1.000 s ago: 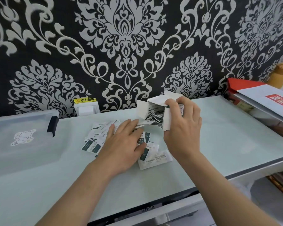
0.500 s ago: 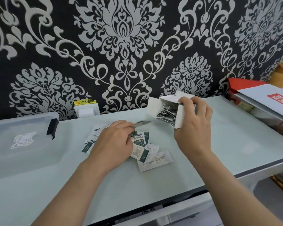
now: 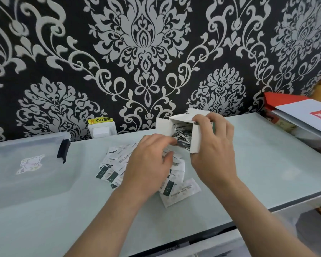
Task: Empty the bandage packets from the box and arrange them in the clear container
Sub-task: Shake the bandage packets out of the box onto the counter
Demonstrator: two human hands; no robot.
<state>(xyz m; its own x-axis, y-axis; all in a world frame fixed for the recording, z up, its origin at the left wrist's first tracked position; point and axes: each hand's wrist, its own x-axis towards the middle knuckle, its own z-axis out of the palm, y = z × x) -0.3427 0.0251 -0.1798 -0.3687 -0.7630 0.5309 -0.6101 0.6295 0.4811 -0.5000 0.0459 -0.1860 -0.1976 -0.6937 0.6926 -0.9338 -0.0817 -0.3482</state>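
My right hand point(image 3: 213, 151) grips a small white cardboard box point(image 3: 194, 133) and holds it tilted, its open mouth facing left. Several bandage packets point(image 3: 183, 139) show inside the mouth. My left hand point(image 3: 148, 164) reaches to the box mouth, its fingertips pinching at the packets there. Under and around that hand lies a loose pile of white and dark green bandage packets point(image 3: 115, 164) on the pale tabletop. The clear container point(image 3: 26, 164) with a black latch and a sticker on its lid stands at the left.
A white wall socket point(image 3: 102, 129) with a yellow warning label sits against the patterned wall behind the pile. Red and white boxes point(image 3: 304, 115) are stacked at the right. The table's front edge point(image 3: 295, 203) runs close below the right forearm.
My left hand left the pile and went up right to the box mouth. My right hand brought the box slightly lower and closer to the pile.
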